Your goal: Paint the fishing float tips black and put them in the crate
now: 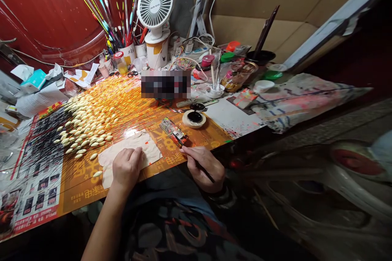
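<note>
My left hand (127,167) is closed, thumb against the curled fingers, over a wrinkled pale cloth (150,151) at the table's near edge. Whatever it pinches, if anything, is hidden. My right hand (206,170) grips a slim dark-handled paintbrush (204,171), its tip close to a paint-stained block (174,131). Just beyond that block stands a round pale dish of black paint (194,118). To the left lies a large pile of fishing floats (88,122) with cream bodies, dark stems and orange-yellow tips. One loose float (97,173) lies by the cloth.
A white fan (156,4) stands at the back beside cups of upright floats (127,53). Paint jars (208,61), cables and a small white pot with brushes (215,91) crowd the back right. A stained plastic sheet (306,98) hangs over the right edge. Papers (39,100) lie far left.
</note>
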Demonstrator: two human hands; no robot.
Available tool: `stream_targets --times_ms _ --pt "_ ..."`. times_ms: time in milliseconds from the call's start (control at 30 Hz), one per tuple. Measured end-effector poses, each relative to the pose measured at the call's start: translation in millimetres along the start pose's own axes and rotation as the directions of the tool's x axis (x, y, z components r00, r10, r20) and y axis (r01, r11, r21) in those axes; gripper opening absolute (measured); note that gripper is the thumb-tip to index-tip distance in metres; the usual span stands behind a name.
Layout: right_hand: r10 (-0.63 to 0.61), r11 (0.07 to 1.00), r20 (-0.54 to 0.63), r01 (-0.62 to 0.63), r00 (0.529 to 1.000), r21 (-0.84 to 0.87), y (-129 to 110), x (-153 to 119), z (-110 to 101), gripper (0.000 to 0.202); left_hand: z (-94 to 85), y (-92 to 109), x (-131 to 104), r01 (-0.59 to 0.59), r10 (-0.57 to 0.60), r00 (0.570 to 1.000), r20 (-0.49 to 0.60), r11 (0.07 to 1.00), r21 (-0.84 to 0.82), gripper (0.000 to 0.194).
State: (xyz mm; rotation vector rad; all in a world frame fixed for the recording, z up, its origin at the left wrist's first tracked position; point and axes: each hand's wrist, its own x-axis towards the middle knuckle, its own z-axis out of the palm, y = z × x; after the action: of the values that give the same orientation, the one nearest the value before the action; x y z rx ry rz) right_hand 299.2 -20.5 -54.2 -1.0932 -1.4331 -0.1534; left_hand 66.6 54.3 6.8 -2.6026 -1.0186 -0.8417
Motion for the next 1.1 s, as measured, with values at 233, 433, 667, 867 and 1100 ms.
stream_targets --times_ms 233,433,667,867,1100 --pt "0.020 1.000 -0.009 -0.020 1.000 0.016 -1.2 -1.1 0.8 0.045 -0.2 0.0 0.7 -0.010 0.010 1.000 -0.004 1.000 -0.009 0.013" --pt "0.018 1.000 0.003 -0.018 1.000 -0.007 0.8 -1.8 0.8 0.043 0.6 0.2 0.1 0.000 0.000 1.000 0.003 1.000 0.011 0.014" --pt "0.019 1.000 -0.011 -0.019 1.000 0.002 -2.6 1.3 0.5 0.043 -0.5 0.7 1.0 -0.001 0.001 1.000 -0.004 1.000 -0.017 0.013" --pt "0.015 0.998 0.000 -0.015 1.000 0.067 -11.2 1.8 1.9 0.050 0.4 0.7 0.8 -0.005 0.005 1.000 0.002 1.000 -0.016 0.013" --pt "-0.039 0.998 0.025 0.037 0.999 0.049 -13.0 0.8 6.2 0.055 0.9 1.7 0.8 -0.001 0.001 1.000 -0.012 1.000 -0.026 0.013"
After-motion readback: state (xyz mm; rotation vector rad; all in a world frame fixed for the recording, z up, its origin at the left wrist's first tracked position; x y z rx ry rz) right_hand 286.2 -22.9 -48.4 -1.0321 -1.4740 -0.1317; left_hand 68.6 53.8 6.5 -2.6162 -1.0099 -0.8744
